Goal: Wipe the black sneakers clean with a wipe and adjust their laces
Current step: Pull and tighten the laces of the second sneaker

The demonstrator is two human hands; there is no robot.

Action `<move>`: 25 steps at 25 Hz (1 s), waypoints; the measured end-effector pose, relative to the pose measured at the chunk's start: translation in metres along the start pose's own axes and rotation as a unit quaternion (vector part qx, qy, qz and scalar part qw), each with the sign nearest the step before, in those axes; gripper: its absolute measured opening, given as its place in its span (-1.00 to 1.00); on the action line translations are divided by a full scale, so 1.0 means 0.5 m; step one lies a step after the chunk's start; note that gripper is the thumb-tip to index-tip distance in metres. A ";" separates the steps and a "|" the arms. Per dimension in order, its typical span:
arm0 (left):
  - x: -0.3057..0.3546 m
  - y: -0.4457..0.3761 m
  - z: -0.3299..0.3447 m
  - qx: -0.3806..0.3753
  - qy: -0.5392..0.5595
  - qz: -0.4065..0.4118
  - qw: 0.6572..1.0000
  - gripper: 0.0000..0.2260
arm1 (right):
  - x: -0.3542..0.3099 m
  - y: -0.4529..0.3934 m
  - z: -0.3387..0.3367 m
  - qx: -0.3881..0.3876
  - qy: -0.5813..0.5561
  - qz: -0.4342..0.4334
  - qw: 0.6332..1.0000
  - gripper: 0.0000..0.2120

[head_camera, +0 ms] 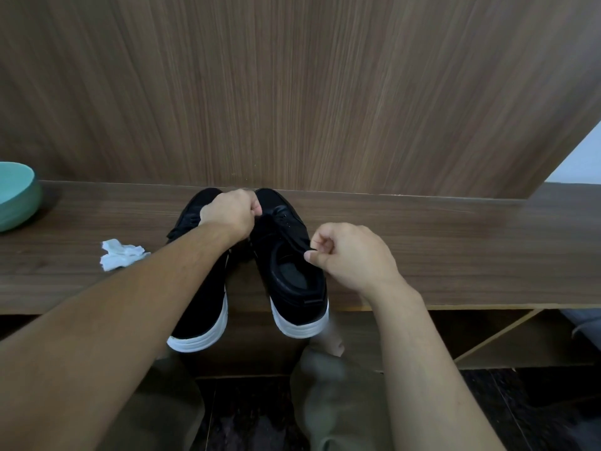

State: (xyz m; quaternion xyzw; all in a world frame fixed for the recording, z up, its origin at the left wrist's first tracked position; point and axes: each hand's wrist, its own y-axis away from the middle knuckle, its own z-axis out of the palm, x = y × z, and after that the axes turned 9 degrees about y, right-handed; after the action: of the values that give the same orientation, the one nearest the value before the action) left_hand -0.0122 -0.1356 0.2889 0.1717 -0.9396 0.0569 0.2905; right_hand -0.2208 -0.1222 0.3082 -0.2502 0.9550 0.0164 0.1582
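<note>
Left sneaker [201, 307] mostly behind forearm; bowl [16, 196] cut by edge.

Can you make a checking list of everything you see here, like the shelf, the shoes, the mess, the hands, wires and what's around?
Surface: wooden shelf, shoe heels overhang its front edge.
Job's things: two black sneakers, white soles; crumpled wipe lying left of them, unheld.
Clutter: teal bowl at far left.
Hands: left hand closed at the laces; right hand pinching the right sneaker's collar.
Cables: nothing seen.
Surroundings: wood panel wall, dark floor.
</note>
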 end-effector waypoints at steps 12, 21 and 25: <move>-0.105 0.274 -0.095 0.053 0.047 -0.098 0.993 -0.50 | -0.065 0.100 0.021 -0.171 0.001 0.040 0.984 -0.43; -0.102 0.300 -0.036 0.027 0.106 -0.094 0.990 -0.87 | -0.103 0.108 0.080 -0.021 0.013 0.031 0.999 -0.77; -0.095 0.297 -0.030 0.037 0.108 -0.085 0.990 -0.85 | -0.128 0.109 0.097 0.003 0.013 0.013 1.000 -0.77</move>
State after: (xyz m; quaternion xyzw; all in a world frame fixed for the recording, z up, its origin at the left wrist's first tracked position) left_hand -0.0203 0.0202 0.2733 0.2542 -0.8822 0.0846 0.3873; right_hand -0.1800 -0.0391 0.2794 -0.2374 0.9602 0.0121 0.1467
